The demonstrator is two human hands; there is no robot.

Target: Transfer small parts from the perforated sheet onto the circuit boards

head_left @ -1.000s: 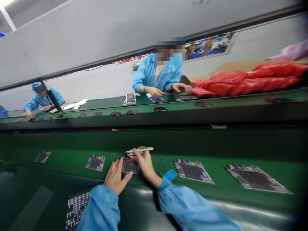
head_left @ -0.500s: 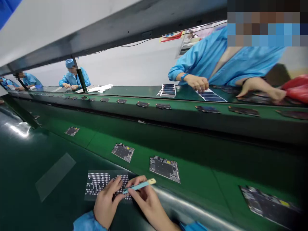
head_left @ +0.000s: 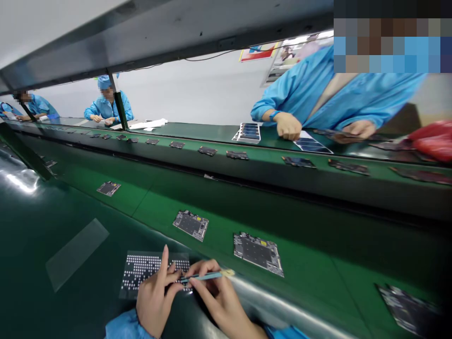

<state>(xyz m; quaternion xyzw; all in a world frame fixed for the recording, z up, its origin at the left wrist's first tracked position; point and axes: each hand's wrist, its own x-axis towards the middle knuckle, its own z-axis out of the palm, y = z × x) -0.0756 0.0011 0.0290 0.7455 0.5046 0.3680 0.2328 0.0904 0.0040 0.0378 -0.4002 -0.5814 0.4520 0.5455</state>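
Note:
My right hand [head_left: 217,296] pinches a thin light-blue tool with a yellowish end [head_left: 208,276], its tip pointing left onto a dark sheet of small white dots [head_left: 141,270] that lies on the dark mat in front of me. My left hand [head_left: 155,294] rests on that sheet with the forefinger stretched up and the other fingers pressing beside the tool's tip. Two grey circuit boards [head_left: 258,252] [head_left: 190,224] lie on the green belt just beyond my hands.
More boards [head_left: 108,188] sit spaced along the near green belt [head_left: 318,282] and the far belt. Across it a person in a blue coat [head_left: 318,94] handles trays [head_left: 247,132]; other people work at far left [head_left: 106,106]. A clear film strip [head_left: 76,254] lies at left.
My hands left a board on the belt and came back to the dotted sheet; the view swung left. Since half a second ago the left forefinger has lifted and the boards drifted right.

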